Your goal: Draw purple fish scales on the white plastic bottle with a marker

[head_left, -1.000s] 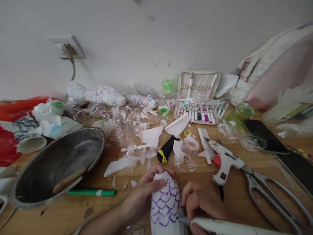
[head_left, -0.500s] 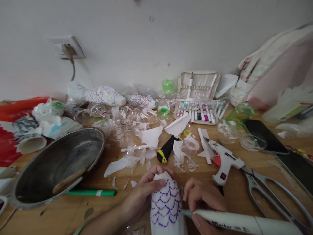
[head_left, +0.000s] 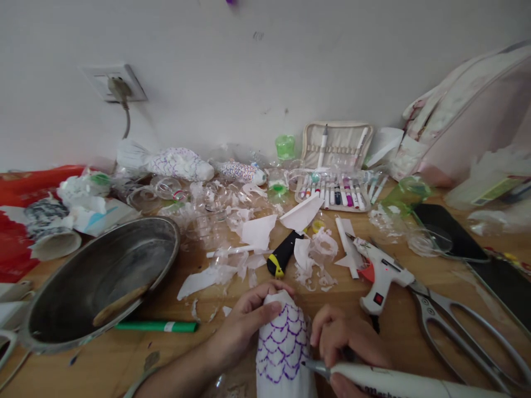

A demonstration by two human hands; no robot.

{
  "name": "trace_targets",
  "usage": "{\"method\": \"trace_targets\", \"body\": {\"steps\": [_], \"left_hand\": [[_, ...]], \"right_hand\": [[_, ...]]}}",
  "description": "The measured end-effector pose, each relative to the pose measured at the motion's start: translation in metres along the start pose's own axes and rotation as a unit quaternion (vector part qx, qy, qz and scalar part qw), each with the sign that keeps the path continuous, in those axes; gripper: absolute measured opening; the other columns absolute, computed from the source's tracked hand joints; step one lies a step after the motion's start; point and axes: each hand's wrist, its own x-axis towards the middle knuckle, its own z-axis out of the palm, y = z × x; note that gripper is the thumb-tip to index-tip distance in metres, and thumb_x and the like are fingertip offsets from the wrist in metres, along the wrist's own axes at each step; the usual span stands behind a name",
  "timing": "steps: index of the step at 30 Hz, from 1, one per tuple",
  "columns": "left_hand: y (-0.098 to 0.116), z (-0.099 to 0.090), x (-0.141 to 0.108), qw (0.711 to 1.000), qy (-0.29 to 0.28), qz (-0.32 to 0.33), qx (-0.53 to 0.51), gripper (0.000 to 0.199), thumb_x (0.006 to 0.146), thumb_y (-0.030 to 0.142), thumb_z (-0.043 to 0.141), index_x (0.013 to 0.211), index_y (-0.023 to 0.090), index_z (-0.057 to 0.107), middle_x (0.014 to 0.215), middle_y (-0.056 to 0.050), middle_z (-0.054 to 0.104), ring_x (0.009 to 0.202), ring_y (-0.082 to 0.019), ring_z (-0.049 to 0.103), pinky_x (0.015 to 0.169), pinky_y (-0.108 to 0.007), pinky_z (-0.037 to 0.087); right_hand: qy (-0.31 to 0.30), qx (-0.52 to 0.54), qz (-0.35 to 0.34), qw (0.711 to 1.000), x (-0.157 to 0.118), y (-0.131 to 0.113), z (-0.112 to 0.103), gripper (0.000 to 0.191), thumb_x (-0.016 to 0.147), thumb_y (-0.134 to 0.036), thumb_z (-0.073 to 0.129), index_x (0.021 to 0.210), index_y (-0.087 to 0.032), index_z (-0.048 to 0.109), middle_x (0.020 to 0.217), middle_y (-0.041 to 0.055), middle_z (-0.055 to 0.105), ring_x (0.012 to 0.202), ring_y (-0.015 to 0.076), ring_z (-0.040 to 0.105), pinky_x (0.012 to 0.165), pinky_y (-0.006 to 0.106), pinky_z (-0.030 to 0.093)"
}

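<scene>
Wooden table point(head_left: 124, 365), scrap-littered, white wall point(head_left: 232, 72)

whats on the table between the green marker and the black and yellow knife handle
In the head view, torn white paper scraps lie on bare wood between the green marker and the black-and-yellow knife handle.

A wooden table point(head_left: 124, 359) runs back to the wall. At nine o'clock sits a metal pan point(head_left: 103, 276), with a green marker point(head_left: 155, 326) just below its rim. Around the centre lie white paper scraps point(head_left: 257, 232) and a black-and-yellow knife point(head_left: 282, 254). At twelve o'clock lies an open marker case point(head_left: 336, 166). At three o'clock rests a white glue gun point(head_left: 381, 273), with large scissors point(head_left: 460, 331) just beside it.
</scene>
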Motion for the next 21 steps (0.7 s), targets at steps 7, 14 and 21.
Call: {"method": "trace_targets", "body": {"steps": [7,14,21], "left_hand": [[-0.004,0.002,-0.002,0.999,-0.008,-0.003,-0.040,0.016,0.069,0.032,0.072,0.071,0.016,0.069,0.100,-0.004,0.059,0.085,-0.015,0.054,0.075,-0.023,0.043],[-0.005,-0.002,0.002,0.996,0.034,0.030,0.078,0.035,0.069,0.050,0.069,0.068,0.016,0.067,0.094,-0.003,0.062,0.080,-0.015,0.054,0.072,-0.023,0.042],[-0.005,-0.001,0.003,0.993,0.044,0.007,0.112,0.034,0.066,0.048,0.073,0.081,0.018,0.070,0.092,-0.001,0.060,0.080,-0.014,0.052,0.072,-0.023,0.040]], "right_hand": [[-0.010,-0.002,-0.001,1.000,0.001,0.002,0.001,0.026,0.092,-0.040,0.042,0.073,-0.023,0.046,0.071,-0.0002,0.053,0.062,0.0141,0.053,0.055,0.024,0.040],[-0.065,-0.005,-0.031,0.997,0.000,0.007,-0.002,0.024,0.092,-0.040,0.044,0.077,-0.022,0.049,0.066,-0.0018,0.050,0.074,0.0156,0.058,0.064,0.024,0.044],[-0.095,0.002,-0.090,0.991,0.008,0.017,-0.002,0.028,0.092,-0.043,0.045,0.076,-0.021,0.051,0.062,-0.0026,0.052,0.072,0.0136,0.057,0.063,0.022,0.045]]}}
